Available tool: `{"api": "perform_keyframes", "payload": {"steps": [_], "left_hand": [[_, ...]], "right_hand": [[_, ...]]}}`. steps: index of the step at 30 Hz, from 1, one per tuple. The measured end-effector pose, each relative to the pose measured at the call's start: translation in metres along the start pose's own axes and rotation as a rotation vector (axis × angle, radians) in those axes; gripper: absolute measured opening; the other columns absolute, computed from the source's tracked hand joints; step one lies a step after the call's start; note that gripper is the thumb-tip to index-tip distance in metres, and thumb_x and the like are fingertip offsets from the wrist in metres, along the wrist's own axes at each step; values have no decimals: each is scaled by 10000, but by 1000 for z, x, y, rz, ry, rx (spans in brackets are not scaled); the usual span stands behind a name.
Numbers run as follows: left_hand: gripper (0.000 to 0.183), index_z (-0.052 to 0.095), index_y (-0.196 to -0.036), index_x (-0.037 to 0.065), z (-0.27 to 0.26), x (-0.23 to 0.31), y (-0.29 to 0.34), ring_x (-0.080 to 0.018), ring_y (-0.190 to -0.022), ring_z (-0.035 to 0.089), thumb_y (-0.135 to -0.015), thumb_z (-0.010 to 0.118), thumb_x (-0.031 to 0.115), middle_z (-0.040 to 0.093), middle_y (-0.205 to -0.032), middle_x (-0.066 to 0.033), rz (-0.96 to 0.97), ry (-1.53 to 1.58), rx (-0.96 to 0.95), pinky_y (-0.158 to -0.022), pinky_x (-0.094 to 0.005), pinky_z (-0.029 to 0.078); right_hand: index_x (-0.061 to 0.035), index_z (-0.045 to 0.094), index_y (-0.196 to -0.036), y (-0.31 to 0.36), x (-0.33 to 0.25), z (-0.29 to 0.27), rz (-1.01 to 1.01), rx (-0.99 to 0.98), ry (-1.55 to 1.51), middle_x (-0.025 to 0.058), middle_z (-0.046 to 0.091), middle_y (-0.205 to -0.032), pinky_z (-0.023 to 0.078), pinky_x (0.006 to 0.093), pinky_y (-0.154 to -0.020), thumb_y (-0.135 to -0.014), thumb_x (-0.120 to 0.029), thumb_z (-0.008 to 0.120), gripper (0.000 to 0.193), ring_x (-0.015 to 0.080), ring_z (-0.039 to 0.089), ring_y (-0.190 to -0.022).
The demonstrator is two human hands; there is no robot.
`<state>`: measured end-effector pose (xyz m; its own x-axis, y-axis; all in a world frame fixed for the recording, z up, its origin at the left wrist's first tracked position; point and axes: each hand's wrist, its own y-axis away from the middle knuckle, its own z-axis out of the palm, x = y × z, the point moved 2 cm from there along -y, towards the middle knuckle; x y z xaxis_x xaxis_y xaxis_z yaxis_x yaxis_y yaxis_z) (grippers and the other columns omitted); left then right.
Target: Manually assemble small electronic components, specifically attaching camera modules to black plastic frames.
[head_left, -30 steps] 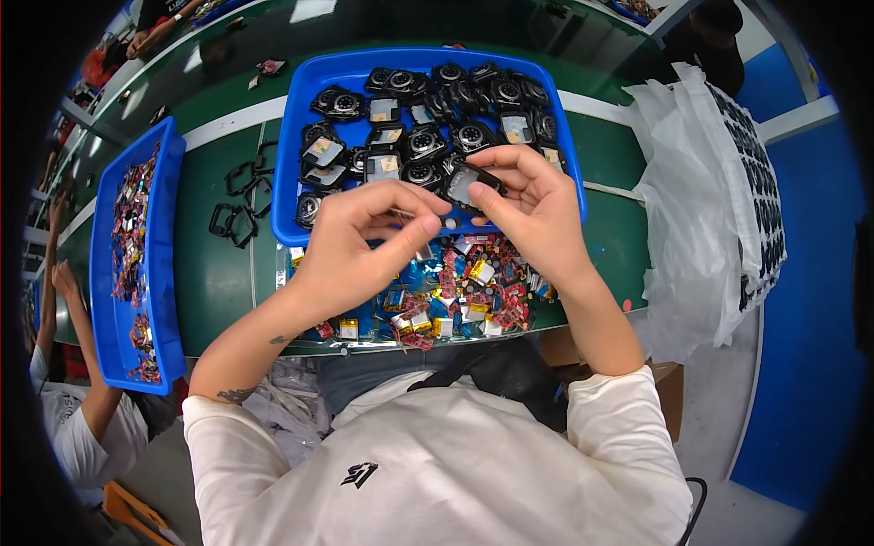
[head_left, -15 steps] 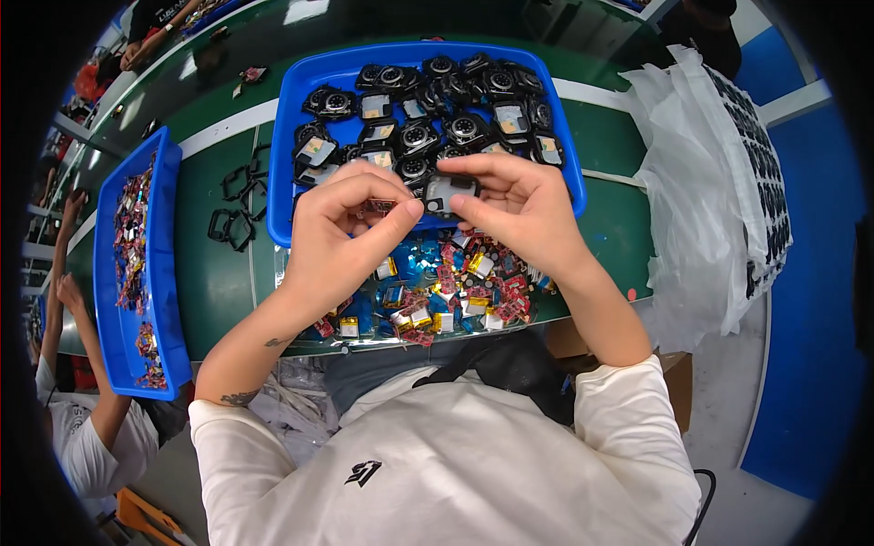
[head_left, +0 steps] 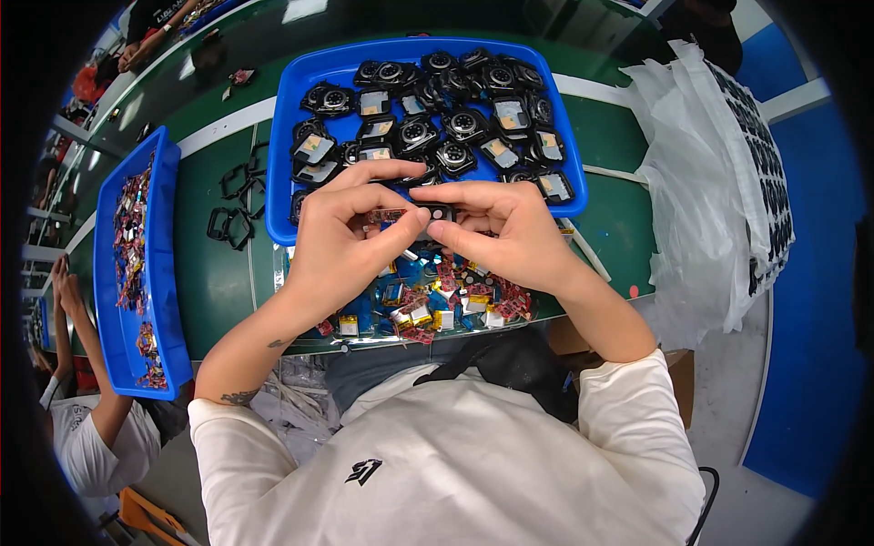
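My left hand [head_left: 350, 227] is closed, with a small red circuit board [head_left: 388, 216] between its fingers. Its thumb tip meets the edge of a black smartwatch case [head_left: 441, 212]. That case is gripped by my right hand [head_left: 510, 227], thumb below and index finger along the top. Fingers hide much of the case. Both hands are over the near rim of a blue tray [head_left: 284, 136], which holds many similar black watch cases [head_left: 418, 134], some with round backs up, others showing pale insides. Below my hands lies a pile of red boards and silver-yellow batteries [head_left: 419, 314].
Left of the tray, black frames [head_left: 231, 227] lie on the green table [head_left: 214, 282]. A narrower blue bin [head_left: 162, 273] of small parts stands further left, by a co-worker's hands [head_left: 66, 289]. White plastic wrap [head_left: 678, 200] covers stacked trays at right.
My right hand has shifted left and slightly down, closer to my left. The watch case has tilted, so its pale face no longer shows. The left hand keeps the red board.
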<state>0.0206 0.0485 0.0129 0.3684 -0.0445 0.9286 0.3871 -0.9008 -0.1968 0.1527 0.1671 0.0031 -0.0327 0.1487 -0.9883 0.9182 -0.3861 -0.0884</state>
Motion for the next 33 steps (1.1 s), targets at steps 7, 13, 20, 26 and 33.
{"api": "perform_keyframes", "payload": {"steps": [7,13,20,26,33], "left_hand": [[84,676,-769,-2,1,-4,0,-24,-674,549,-776,662,81,620,-1083,-85,-35,61,49,-542,-163,414],[113,701,-837,13,5,4,2,-41,-634,550,-768,698,103,668,-966,-79,9,-67,53,-521,-171,408],[164,709,-890,25,7,8,7,-106,-717,632,-739,728,87,671,-989,-116,148,-137,56,-569,-207,490],[146,699,-848,5,6,19,6,-130,-723,643,-710,738,33,671,-878,-104,361,-283,186,-606,-223,530],[69,680,-764,11,-2,16,5,-80,-538,512,-705,714,23,611,-693,-51,212,-219,132,-465,-199,384]], "right_hand": [[5,615,-1113,1,2,1,-79,7,10,71,660,-771,474,192,-554,-830,-38,621,286,41,590,-645],[6,644,-1063,3,4,0,-119,100,-42,86,675,-810,466,179,-540,-833,-19,597,236,36,578,-628],[40,628,-1072,4,3,-3,-91,80,-50,128,661,-960,520,230,-751,-863,21,553,222,122,631,-846],[12,655,-1042,1,0,-12,-34,142,-118,88,669,-870,501,199,-654,-852,12,557,213,76,606,-734],[0,674,-993,0,-1,-6,-83,212,-135,50,658,-818,468,169,-572,-821,-15,600,188,34,576,-665]]}}
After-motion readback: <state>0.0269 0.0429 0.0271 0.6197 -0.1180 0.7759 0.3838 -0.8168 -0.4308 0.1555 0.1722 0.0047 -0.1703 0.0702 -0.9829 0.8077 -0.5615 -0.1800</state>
